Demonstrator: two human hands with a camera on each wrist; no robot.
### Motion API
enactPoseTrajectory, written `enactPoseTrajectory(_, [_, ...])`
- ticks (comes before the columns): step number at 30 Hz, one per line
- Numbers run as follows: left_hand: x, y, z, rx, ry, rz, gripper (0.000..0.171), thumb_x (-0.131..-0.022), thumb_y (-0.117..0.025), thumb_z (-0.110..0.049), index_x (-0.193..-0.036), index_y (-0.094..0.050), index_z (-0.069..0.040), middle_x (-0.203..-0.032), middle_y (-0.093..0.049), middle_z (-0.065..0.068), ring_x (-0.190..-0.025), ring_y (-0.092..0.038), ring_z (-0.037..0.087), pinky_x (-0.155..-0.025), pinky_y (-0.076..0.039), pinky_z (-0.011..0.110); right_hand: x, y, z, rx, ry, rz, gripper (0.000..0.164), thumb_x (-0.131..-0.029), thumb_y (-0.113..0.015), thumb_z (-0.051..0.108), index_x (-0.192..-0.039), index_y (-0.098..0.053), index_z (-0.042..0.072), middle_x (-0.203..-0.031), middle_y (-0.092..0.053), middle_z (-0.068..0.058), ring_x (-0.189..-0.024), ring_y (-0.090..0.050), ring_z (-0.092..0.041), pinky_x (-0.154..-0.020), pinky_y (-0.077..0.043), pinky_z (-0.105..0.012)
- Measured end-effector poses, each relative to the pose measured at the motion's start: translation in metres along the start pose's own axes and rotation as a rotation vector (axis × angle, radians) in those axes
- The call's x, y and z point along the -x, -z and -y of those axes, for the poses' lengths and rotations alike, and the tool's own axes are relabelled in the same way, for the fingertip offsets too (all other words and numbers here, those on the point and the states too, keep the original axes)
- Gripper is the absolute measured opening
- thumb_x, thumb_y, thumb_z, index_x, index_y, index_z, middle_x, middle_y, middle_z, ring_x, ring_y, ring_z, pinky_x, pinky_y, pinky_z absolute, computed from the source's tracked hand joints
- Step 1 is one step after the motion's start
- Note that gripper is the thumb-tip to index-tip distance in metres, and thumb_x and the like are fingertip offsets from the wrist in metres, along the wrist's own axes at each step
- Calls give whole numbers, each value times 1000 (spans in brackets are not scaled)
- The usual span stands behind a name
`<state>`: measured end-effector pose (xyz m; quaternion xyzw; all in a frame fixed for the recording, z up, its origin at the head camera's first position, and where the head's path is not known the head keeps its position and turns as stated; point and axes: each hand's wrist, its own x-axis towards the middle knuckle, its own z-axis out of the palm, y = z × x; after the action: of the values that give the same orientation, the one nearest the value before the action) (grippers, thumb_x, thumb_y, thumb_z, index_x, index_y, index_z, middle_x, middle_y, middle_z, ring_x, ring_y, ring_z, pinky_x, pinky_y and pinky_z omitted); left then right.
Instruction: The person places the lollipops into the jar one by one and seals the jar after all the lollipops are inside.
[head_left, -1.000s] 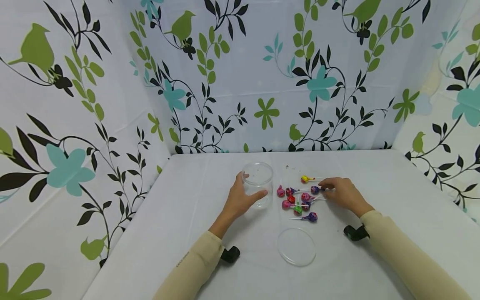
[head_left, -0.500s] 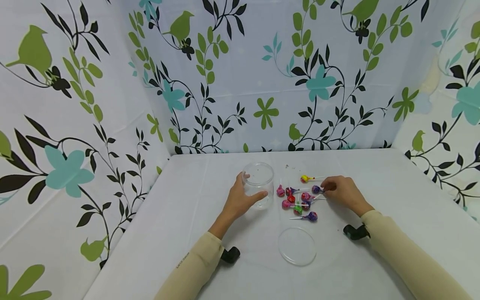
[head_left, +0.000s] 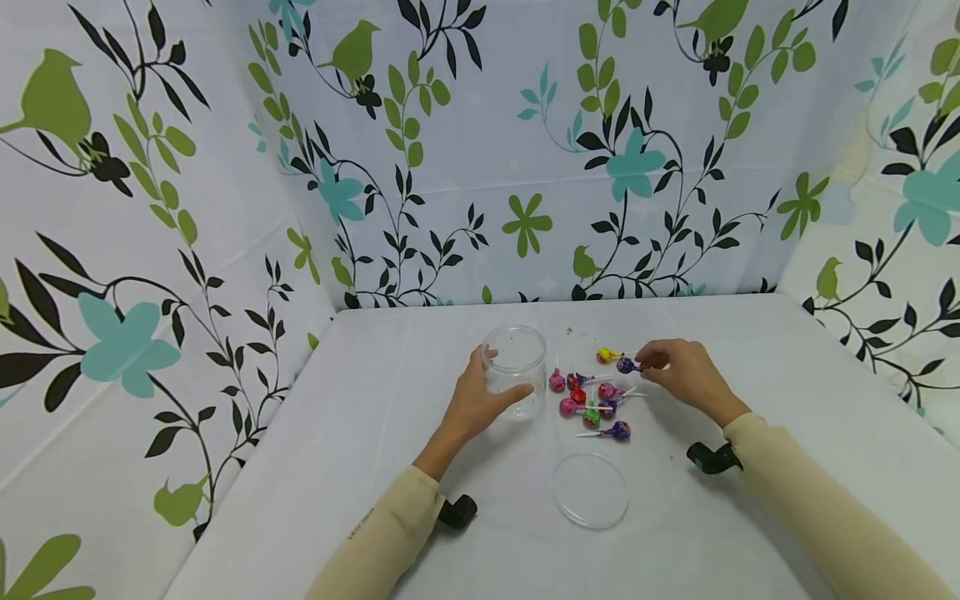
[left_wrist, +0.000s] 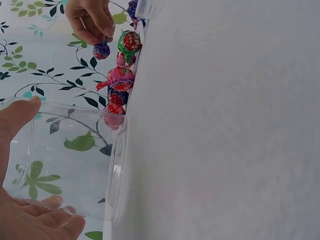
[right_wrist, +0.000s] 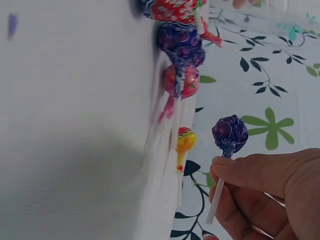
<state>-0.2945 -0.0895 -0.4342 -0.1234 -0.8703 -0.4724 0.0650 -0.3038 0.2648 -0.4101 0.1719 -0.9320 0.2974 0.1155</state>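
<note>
My left hand (head_left: pixel 474 402) holds a clear round plastic jar (head_left: pixel 517 354) upright on the table, thumb on the near side and fingers round the far side. Inside the jar I see no contents. My right hand (head_left: pixel 688 377) pinches a purple-wrapped lollipop (right_wrist: pixel 230 132) by its white stick just below the wrapped head. In the right wrist view it is off the table, head up. Between the hands lies a loose group of wrapped lollipops: a yellow one (head_left: pixel 607 356), a green one (head_left: pixel 591 418), several pink and red ones, and a purple one (head_left: pixel 619 431) nearest me.
A clear round lid (head_left: pixel 590 527) lies flat on the white table (head_left: pixel 360 467), nearer me than the lollipops. Patterned cloth (head_left: pixel 450 150) hangs at the back and both sides. Black wrist mounts (head_left: pixel 457 511) stick out from both sleeves.
My right hand has lifted the purple lollipop from the group and moved it slightly up and left. My left hand and the jar stay in place. The head view has shifted slightly.
</note>
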Motion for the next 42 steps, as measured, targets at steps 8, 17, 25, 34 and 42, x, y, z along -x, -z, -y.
enactPoseTrajectory(8, [2, -3, 1, 27, -1, 8, 109, -85, -83, -53, -162, -24, -5, -158, -45, 10, -144, -42, 34, -113, -37, 58, -6, 7, 13, 4, 33, -3, 17, -93, -74, -2, -111, -75, -1, -101, -75, -13, -97, -69, -37, -85, -57, -57])
enactPoseTrajectory(17, [4, -2, -2, 35, -6, 17, 107, -84, -83, -52, -161, -26, -5, -158, -46, 10, -144, -42, 33, -113, -38, 57, -12, 13, 43, 8, 74, -31, 17, -94, -74, 0, -110, -77, 2, -101, -75, -11, -95, -69, -33, -83, -57, -54])
enactPoseTrajectory(25, [5, -3, -4, 35, -10, 25, 107, -84, -84, -53, -160, -27, -5, -158, -46, 12, -143, -43, 34, -113, -38, 57, -21, 12, 72, -14, 121, -30, 16, -93, -76, 1, -109, -77, 4, -98, -75, -7, -95, -69, -30, -83, -57, -52])
enactPoseTrajectory(34, [5, -5, -6, 42, 3, 28, 105, -84, -84, -52, -160, -28, -6, -157, -46, 12, -141, -45, 34, -111, -41, 57, -31, 8, 95, -56, 160, -12, 17, -93, -77, 0, -109, -77, 4, -97, -75, -6, -89, -70, -26, -76, -61, -43])
enactPoseTrajectory(42, [7, -7, -8, 48, 5, 37, 104, -85, -84, -50, -160, -28, -6, -156, -46, 13, -140, -47, 36, -109, -42, 58, -38, 2, 116, -68, 213, 1, 16, -92, -77, 1, -108, -77, 4, -97, -75, -6, -91, -69, -25, -78, -60, -42])
